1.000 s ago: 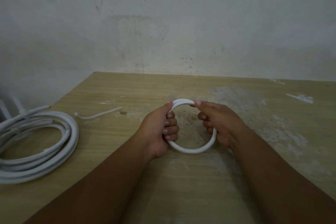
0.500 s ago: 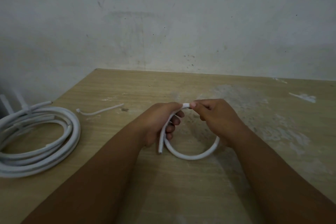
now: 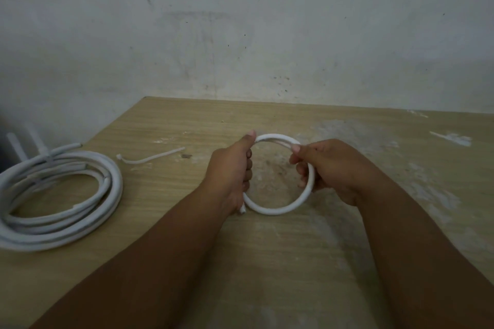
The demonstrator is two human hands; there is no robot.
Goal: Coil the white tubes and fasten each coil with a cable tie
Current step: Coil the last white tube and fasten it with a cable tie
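A short white tube (image 3: 278, 209) is bent into a ring above the middle of the wooden table (image 3: 294, 262). My left hand (image 3: 231, 173) grips the ring's left side, thumb up on its top, and one cut end sticks out below the palm. On the right side my right hand (image 3: 328, 168) grips the ring, thumb pressing the overlapping top. A loose white cable tie (image 3: 149, 158) lies flat on the table to the left of my hands.
A large coil of white tube (image 3: 56, 203), with cable ties on it whose tails stick up, lies at the table's left edge. A grey wall (image 3: 240, 35) stands behind the table. White smears (image 3: 451, 139) mark the far right of the tabletop.
The ring, pulled narrow half a second ago, has widened again. My hands moved apart and my left thumb is back on top of the tube.
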